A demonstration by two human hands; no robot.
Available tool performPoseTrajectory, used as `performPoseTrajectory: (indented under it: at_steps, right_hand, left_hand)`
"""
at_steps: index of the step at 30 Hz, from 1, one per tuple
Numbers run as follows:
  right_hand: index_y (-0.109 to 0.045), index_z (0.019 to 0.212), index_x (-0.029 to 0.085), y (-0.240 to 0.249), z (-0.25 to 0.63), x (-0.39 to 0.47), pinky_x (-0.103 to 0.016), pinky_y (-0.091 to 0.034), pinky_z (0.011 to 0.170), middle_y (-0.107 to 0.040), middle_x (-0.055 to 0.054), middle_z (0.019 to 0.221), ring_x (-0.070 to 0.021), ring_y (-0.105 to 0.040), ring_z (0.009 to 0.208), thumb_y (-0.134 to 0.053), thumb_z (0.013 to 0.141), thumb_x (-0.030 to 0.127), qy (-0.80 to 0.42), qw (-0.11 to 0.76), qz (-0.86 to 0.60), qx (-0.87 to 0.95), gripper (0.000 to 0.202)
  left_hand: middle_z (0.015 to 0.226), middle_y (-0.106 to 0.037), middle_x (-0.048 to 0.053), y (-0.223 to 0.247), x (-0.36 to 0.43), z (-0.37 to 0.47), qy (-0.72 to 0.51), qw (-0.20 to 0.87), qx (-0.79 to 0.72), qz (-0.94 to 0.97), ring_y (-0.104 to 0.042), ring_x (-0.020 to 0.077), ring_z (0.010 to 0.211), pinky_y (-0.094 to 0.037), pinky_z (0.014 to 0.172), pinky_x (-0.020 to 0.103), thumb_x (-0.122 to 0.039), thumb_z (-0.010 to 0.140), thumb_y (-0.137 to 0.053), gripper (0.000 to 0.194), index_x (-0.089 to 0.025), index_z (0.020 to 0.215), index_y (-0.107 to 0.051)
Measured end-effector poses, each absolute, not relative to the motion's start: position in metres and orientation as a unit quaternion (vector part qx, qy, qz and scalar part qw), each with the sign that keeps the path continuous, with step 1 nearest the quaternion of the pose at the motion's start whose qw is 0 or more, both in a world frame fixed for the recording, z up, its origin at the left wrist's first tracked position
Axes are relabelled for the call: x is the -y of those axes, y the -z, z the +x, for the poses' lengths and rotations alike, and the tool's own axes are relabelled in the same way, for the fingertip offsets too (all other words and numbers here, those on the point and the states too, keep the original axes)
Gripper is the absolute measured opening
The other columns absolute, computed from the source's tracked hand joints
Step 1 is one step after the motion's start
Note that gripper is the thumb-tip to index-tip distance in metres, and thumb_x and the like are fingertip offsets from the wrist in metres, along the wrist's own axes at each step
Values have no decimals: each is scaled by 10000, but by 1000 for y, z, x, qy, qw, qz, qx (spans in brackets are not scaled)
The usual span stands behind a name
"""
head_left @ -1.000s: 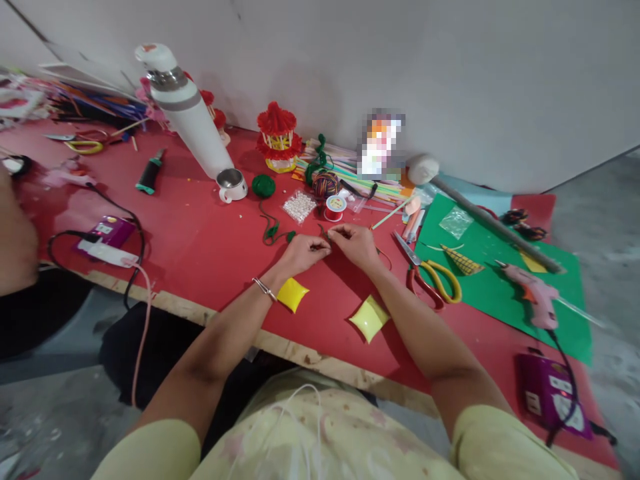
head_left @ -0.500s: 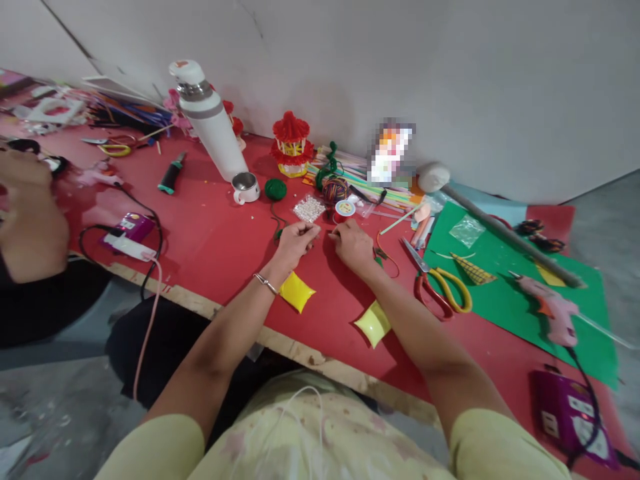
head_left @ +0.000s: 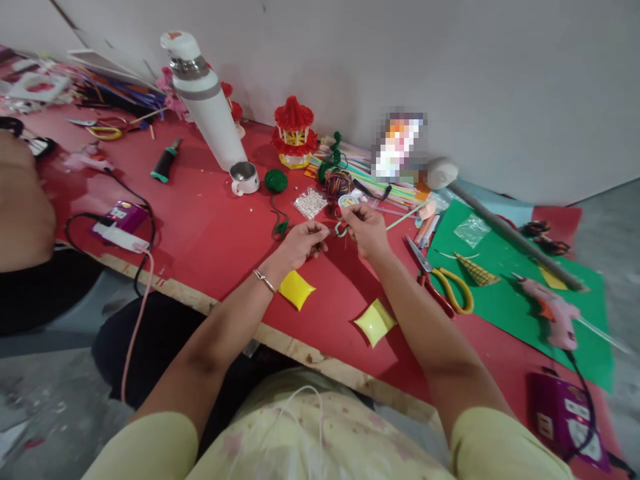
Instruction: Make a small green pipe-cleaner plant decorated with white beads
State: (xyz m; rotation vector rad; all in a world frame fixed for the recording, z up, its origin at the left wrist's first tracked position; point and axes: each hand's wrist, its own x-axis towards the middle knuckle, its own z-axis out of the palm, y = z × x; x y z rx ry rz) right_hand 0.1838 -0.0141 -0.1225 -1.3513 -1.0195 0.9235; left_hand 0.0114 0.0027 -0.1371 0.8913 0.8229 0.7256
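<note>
My left hand (head_left: 303,245), with a bracelet at its wrist, is closed in a pinch above the red tabletop (head_left: 215,233); what its fingertips hold is too small to make out. Close to its right, my right hand (head_left: 369,230) pinches a small pale green loop (head_left: 341,230), whose kind I cannot tell. Just beyond the fingers lie a bag of white beads (head_left: 310,203) and a thread spool (head_left: 347,200), partly covered by my right hand. Two small packets, one deep yellow (head_left: 297,290) and one pale yellow (head_left: 374,323), lie nearer me, below my hands.
Behind stand a white flask (head_left: 207,110), a metal cup (head_left: 245,178), a red paper lantern (head_left: 295,133) and yarn balls (head_left: 275,181). On the right are scissors (head_left: 453,290), a green sheet (head_left: 540,313) and a glue gun (head_left: 555,310). A co-worker's arm (head_left: 25,207) is at left.
My right hand has risen and moved slightly right, and the pale green loop now shows at its fingertips. My left hand has shifted slightly right. The view has tilted a little.
</note>
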Motion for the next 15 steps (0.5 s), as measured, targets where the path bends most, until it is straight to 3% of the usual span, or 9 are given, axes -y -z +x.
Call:
performPoseTrajectory:
  at_steps: [5,9,15]
  right_hand:
    - [-592,775,206,126,183,9,-218,-262,388,-622,34,657,-44,-382,424,-824,677,571,-445,592,-571,354,443]
    - [-587,764,207,127,181,9,-212,-240,379,-617,35,658,-42,-379,427,-838,660,530,-451,610,-562,331,421]
    - [-567,726,211,130,184,8,-222,-209,382,-633,15,674,-51,-355,437,-813,684,589,-506,545,-565,359,453]
  left_hand:
    - [650,-634,-19,137,-1,9,-300,769,-356,438,-620,90,498,-361,398,168,-334,740,-860,325,-162,874,-619]
    - [594,-665,12,139,2,10,-265,758,-361,475,-545,77,412,-358,397,179,-335,764,-841,294,-147,881,-647]
    - [663,-692,32,138,0,11,-303,723,-393,481,-520,55,445,-337,403,179,-313,741,-845,259,-123,854,-711]
